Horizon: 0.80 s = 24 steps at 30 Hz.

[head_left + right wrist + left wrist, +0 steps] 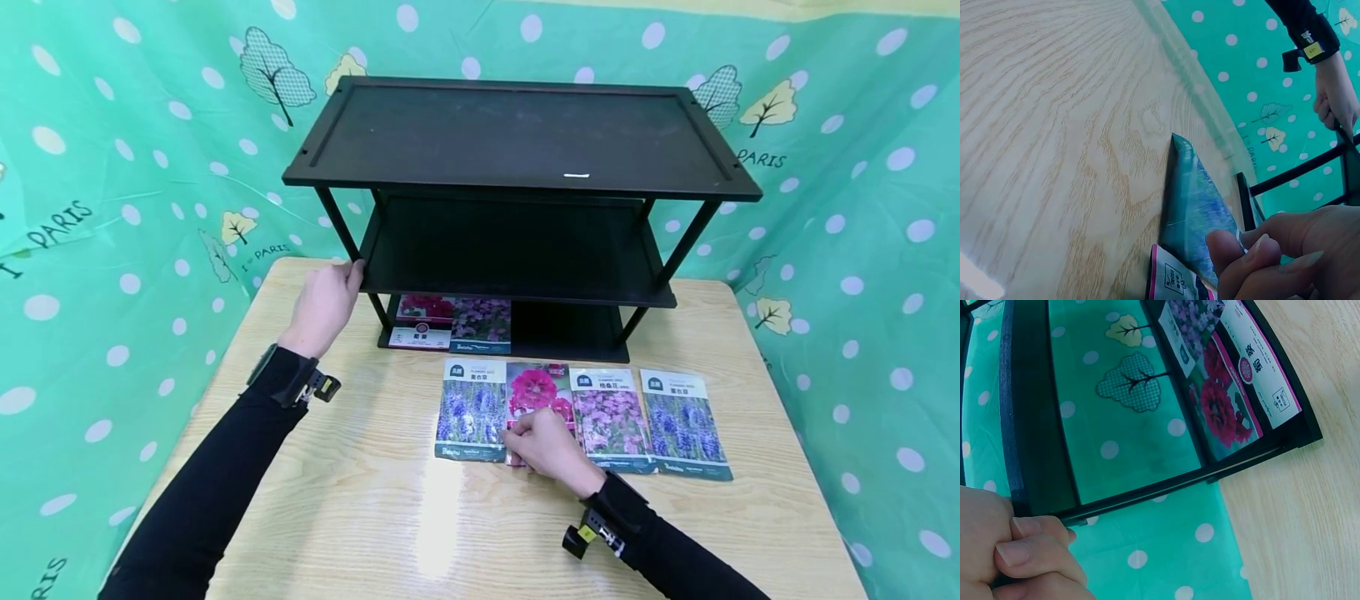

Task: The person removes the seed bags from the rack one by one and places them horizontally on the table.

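Observation:
My left hand (324,307) grips the left front corner of the middle board of a black three-tier shelf (517,250). My right hand (551,446) is over the row of seed packets on the table, its thumb and fingertips pinching the right edge of the leftmost blue-flowered seed packet (471,408). Partly beneath that hand lies a seed packet with deep pink flowers (536,387). To its right are a packet with light purple-pink flowers (611,421) and another blue-flowered packet (684,425).
On the bottom board stand a red-flowered packet (422,321) and a purple-flowered packet (482,325), side by side at the left. A small white strip (576,175) lies on the top board. Green dotted cloth (112,250) surrounds the wooden table (352,500).

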Each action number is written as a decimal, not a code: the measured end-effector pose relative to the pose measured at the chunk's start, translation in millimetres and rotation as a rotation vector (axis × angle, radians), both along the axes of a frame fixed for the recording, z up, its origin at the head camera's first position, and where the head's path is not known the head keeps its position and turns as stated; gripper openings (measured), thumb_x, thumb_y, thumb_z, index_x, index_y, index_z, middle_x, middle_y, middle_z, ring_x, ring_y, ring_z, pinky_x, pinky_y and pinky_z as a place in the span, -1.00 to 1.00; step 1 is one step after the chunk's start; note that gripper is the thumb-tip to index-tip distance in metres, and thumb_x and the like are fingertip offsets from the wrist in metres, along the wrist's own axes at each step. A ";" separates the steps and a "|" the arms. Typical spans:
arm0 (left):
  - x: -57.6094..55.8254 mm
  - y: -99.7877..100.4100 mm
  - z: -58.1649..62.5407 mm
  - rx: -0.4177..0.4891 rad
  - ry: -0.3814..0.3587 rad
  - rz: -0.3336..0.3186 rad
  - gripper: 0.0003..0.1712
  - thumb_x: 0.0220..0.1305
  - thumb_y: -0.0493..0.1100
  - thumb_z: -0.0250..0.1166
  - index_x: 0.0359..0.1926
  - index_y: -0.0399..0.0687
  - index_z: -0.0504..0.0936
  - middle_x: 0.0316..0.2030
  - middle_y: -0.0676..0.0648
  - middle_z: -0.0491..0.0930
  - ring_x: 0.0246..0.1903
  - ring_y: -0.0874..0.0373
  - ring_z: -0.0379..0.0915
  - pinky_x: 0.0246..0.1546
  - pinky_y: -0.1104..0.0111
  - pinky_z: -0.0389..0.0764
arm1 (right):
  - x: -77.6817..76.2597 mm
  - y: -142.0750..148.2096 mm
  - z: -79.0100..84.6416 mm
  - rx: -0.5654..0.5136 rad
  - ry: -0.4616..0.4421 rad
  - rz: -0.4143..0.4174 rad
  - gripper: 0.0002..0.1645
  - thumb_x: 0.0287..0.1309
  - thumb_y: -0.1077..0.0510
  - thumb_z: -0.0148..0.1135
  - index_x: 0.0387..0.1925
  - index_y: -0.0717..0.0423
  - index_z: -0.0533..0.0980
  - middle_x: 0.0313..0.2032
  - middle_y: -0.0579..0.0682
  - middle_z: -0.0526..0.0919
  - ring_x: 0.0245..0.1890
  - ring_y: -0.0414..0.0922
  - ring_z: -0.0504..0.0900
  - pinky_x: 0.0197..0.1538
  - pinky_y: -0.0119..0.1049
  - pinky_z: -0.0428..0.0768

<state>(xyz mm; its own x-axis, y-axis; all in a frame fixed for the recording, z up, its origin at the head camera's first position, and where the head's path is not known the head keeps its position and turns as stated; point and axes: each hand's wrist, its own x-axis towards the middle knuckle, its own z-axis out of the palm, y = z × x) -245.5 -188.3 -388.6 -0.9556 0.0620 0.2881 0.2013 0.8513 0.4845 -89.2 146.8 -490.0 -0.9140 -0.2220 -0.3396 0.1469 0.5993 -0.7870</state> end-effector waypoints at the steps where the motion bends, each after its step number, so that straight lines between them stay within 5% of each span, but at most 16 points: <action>1: 0.2 0.0 0.1 0.002 -0.001 -0.001 -0.37 0.68 -0.02 -0.13 -0.63 -0.11 0.39 -0.72 0.02 0.18 -0.77 0.12 0.15 -0.76 0.31 0.22 | -0.2 -0.1 0.5 0.005 0.004 0.001 -0.72 0.36 0.07 0.31 -0.45 0.08 0.74 -0.63 -0.03 0.70 -0.73 -0.14 0.57 -0.67 -0.42 0.42; 9: 1.5 -0.1 1.2 0.009 -0.010 0.001 -0.38 0.68 0.01 -0.14 -0.59 -0.12 0.42 -0.71 0.02 0.18 -0.78 0.12 0.15 -0.76 0.31 0.21 | -3.3 0.2 7.0 0.001 0.036 -0.002 -0.80 0.34 0.11 0.32 -0.33 0.13 0.74 -0.60 0.02 0.69 -0.76 -0.24 0.43 -0.67 -0.45 0.27; 24: 3.6 -1.9 -1.0 0.016 0.010 -0.020 -0.40 0.68 -0.04 -0.13 -0.60 -0.13 0.41 -0.72 0.02 0.18 -0.79 0.12 0.15 -0.77 0.31 0.23 | -24.6 13.8 26.3 0.086 0.082 -0.025 -0.85 0.26 0.16 0.39 -0.18 0.13 0.71 -0.38 -0.06 0.71 -0.50 -0.18 0.59 -0.45 -0.39 0.51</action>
